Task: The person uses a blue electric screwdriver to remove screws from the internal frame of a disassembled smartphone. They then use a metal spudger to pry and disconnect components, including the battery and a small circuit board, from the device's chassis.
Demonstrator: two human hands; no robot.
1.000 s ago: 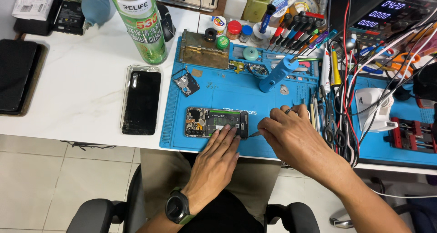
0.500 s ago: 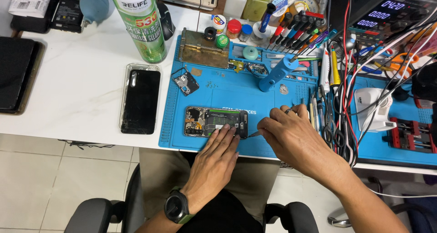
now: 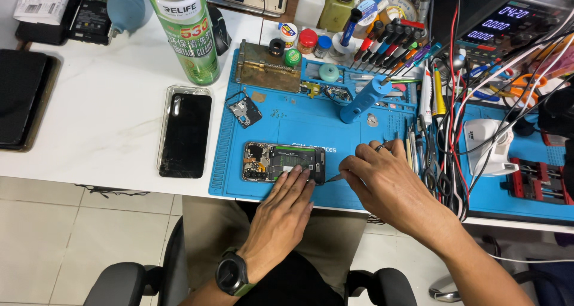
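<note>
Two hands work at the near edge of the blue mat [image 3: 281, 126] on the white table [image 3: 101, 120]. My left hand [image 3: 281, 213] lies flat, wrist wearing a dark watch [image 3: 232, 275], its fingers [image 3: 299, 177] stretched out and pressing the near edge of the opened phone [image 3: 282, 162], which lies flat on the mat with its circuitry facing up. My right hand [image 3: 388, 183] is bent at the knuckles, fingers closed in a pinch on a thin metal tool [image 3: 336, 177] whose tip points at the phone's right end. Left of the mat, a clear case [image 3: 185, 132] holds a black phone, screen up. Farther back, a green spray can [image 3: 185, 31] stands upright, and beyond the mat a rack [image 3: 388, 43] holds a row of screwdrivers, with small bottles and jars [image 3: 326, 7] beside it.
</note>
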